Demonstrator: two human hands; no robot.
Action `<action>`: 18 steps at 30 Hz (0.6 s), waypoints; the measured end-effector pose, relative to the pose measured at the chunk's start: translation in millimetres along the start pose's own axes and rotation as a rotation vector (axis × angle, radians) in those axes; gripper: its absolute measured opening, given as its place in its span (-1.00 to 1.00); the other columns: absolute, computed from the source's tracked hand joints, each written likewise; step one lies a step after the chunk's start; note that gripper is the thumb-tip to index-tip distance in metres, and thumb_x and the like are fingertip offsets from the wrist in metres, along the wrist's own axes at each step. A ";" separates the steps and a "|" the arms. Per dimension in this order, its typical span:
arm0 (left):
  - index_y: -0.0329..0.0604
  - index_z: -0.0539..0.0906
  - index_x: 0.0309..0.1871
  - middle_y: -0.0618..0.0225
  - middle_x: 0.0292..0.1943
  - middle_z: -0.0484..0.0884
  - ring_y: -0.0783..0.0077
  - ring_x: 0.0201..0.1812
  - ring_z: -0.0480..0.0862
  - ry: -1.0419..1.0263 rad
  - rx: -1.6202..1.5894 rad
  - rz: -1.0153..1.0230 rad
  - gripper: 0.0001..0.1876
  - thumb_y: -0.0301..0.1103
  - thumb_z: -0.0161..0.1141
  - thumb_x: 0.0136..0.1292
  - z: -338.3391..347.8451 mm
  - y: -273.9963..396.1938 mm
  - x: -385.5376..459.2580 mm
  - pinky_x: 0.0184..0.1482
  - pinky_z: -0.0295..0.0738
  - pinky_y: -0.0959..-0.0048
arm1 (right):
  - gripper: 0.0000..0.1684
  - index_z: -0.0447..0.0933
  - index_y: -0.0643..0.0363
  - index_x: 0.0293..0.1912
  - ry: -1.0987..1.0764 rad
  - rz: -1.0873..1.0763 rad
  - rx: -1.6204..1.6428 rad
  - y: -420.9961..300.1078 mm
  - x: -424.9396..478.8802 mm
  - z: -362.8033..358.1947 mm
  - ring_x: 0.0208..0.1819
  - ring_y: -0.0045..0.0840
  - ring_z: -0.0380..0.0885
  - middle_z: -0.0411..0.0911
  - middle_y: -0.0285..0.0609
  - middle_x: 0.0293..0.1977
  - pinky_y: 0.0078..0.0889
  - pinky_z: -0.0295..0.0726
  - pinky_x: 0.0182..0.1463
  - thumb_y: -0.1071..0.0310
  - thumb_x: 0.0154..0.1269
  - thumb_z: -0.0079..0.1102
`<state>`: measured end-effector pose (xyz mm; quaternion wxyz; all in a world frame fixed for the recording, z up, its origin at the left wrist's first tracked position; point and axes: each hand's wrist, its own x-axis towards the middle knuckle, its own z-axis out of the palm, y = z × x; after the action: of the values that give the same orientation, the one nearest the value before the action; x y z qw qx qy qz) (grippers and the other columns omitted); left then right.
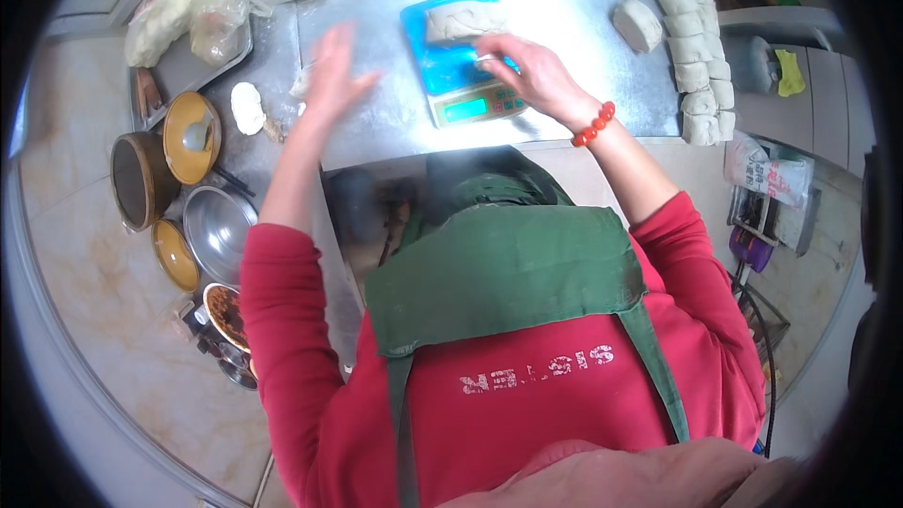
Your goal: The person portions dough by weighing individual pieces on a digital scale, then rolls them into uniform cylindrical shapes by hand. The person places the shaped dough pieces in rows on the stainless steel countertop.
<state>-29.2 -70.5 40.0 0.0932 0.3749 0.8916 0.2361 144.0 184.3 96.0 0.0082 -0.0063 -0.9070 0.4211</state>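
Note:
A digital kitchen scale [469,109] with a blue weighing tray [441,70] stands on the metal table [374,120], its display lit. On the tray lies a thick lump of dough [462,21]. Just in front of that lump, my right hand [532,70] pinches a small whitish piece [487,58] between thumb and forefinger, over the tray. My left hand [335,74] is blurred above the table left of the scale, thumb spread from the fingers, with no held object visible. A pale scrap of dough [302,82] shows partly behind it.
Dough pieces [688,35] line the table's right edge in rows, near one separate dough lump [633,25]. At left are a white lump [247,108], a yellow bowl [185,148], a steel bowl [222,233] and a metal tray [233,56] with plastic bags [219,21].

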 end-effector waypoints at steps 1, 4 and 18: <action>0.00 0.17 0.39 0.07 0.33 0.22 0.04 0.36 0.19 0.056 -0.129 0.151 -0.05 -0.08 0.43 -0.10 14.6 24.6 10.3 0.32 0.15 0.06 | -0.72 0.49 0.07 -0.07 0.063 -0.136 -0.157 8.4 8.5 0.5 0.08 -0.11 0.44 0.46 -0.05 0.04 -0.22 0.45 0.11 0.29 0.20 0.17; -0.06 0.24 0.33 0.09 0.30 0.26 0.06 0.32 0.25 -0.002 -0.167 0.150 -0.11 -0.16 0.44 -0.12 32.1 92.9 36.0 0.29 0.20 0.15 | -0.59 0.49 0.02 -0.02 0.169 -0.344 -0.393 40.1 36.3 9.5 0.25 -0.02 0.22 0.26 -0.10 0.23 -0.11 0.25 0.29 0.33 0.07 0.27; -0.12 0.35 0.21 0.08 0.10 0.43 0.08 0.16 0.41 0.084 -0.360 0.132 -0.32 -0.35 0.37 -0.04 69.1 86.2 52.2 0.19 0.33 0.25 | -0.50 0.43 0.18 0.04 0.089 -0.036 -0.116 42.3 50.8 7.1 0.10 -0.18 0.41 0.51 -0.05 -0.05 -0.17 0.33 0.26 0.29 0.08 0.27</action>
<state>11.7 43.3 22.7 0.1056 0.3998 0.8115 0.4128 93.2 207.1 59.6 0.0556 -0.0090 -0.9286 0.3668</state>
